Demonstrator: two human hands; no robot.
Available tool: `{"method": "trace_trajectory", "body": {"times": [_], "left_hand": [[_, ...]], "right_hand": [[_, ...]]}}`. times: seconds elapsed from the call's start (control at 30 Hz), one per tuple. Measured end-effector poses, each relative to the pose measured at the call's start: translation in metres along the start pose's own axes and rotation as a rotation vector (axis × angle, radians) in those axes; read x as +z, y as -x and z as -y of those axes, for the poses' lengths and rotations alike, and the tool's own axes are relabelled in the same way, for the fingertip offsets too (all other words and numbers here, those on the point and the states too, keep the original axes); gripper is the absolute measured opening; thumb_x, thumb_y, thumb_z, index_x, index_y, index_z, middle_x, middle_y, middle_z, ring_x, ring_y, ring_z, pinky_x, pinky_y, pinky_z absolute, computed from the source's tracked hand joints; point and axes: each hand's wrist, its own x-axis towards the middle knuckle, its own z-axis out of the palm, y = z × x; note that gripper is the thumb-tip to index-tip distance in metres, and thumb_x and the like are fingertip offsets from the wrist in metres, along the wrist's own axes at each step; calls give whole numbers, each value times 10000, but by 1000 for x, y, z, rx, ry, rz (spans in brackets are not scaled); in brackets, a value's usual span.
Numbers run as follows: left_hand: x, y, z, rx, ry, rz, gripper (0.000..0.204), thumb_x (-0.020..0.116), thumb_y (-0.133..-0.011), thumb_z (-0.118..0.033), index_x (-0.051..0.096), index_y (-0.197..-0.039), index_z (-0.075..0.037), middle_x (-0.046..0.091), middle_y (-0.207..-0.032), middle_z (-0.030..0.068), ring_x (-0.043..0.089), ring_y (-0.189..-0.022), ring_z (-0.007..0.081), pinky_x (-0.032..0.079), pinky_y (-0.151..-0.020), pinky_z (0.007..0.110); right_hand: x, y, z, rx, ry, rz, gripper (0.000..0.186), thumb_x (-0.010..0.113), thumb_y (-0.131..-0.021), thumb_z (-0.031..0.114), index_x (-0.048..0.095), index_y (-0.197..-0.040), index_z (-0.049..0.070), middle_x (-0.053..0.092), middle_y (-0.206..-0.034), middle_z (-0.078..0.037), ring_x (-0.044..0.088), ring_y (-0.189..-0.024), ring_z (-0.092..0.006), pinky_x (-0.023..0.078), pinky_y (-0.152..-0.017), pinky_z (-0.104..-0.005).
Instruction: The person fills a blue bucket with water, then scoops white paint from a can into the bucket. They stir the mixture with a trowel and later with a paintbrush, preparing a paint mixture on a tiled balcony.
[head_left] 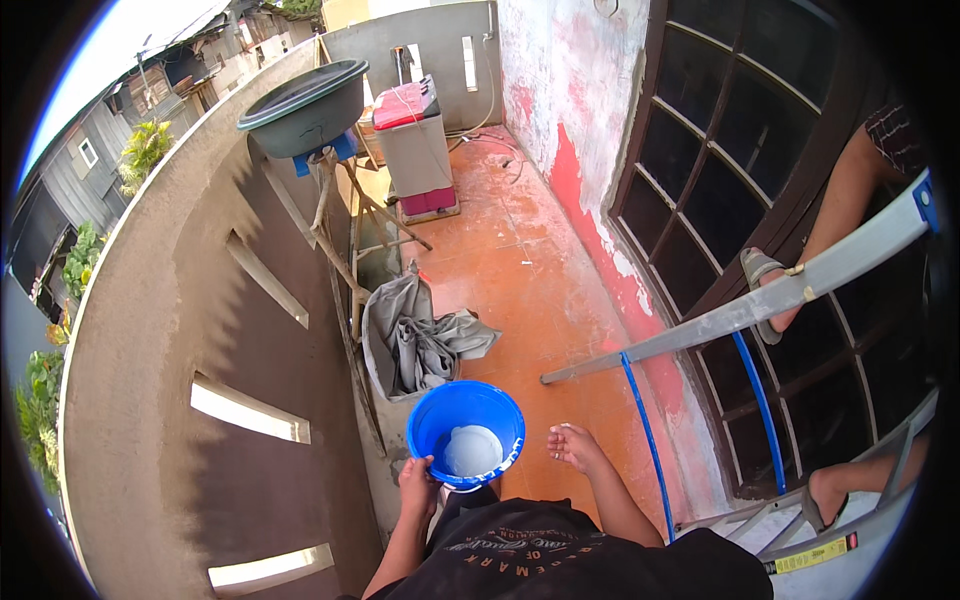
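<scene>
My left hand [420,485] grips the left rim of a blue bucket [430,420] with white liquid in its bottom and white smears on the rim, held low in front of my dark shirt. My right hand [572,448] is in the air just right of the bucket, fingers loosely curled and apart, holding nothing visible. Behind the bucket a crumpled grey cloth [420,340] lies on the orange floor [510,250] beside the low wall.
A metal ladder [700,330] crosses the right side by a dark paned window [720,150], with another person's sandalled legs [830,230] on it. A curved concrete wall [140,330] runs left. A dark tub [300,120] on a wooden stand and a grey-pink box [415,160] stand behind.
</scene>
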Motion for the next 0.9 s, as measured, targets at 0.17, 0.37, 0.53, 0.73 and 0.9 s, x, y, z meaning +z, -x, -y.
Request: {"method": "trace_trajectory", "body": {"times": [0.17, 0.37, 0.53, 0.73, 0.9], "left_hand": [[136, -139, -72, 15, -104, 47, 117, 647, -912, -108, 549, -857, -139, 540, -681, -41, 481, -551, 66, 431, -540, 246], [283, -306, -110, 98, -175, 162, 134, 656, -916, -101, 546, -852, -144, 543, -700, -50, 461, -557, 50, 399, -529, 223], [362, -429, -127, 83, -39, 72, 76, 640, -925, -99, 572, -915, -130, 559, -722, -46, 483, -582, 57, 427, -554, 228], [445, -552, -169, 89, 30, -76, 104, 624, -909, -86, 536, -902, -141, 525, -713, -37, 465, -552, 80, 425, -547, 249], [488, -652, -197, 98, 10, -95, 87, 619, -909, -88, 559, -965, -118, 598, -831, 16, 581, -707, 143, 507, -662, 321]], "right_hand": [[-18, -73, 106, -102, -214, -76, 226, 669, -963, 269, 621, -1084, 84, 646, -943, -71, 655, -914, -216, 561, -801, -400], [-72, -235, 228, -112, -605, -228, 190, 681, -923, 261, 610, -938, 85, 623, -865, -46, 619, -821, -201, 545, -747, -382], [-74, -415, 334, -9, -787, -419, 182, 683, -887, 245, 577, -871, 98, 587, -809, -33, 581, -771, -191, 528, -712, -360], [-25, -534, 521, 49, -460, -17, 190, 705, -898, 235, 613, -925, 71, 614, -844, -48, 602, -808, -199, 534, -729, -371], [-15, -619, 661, -4, -370, 41, 155, 672, -931, 229, 628, -948, 81, 625, -871, -55, 612, -823, -201, 541, -751, -375]]}}
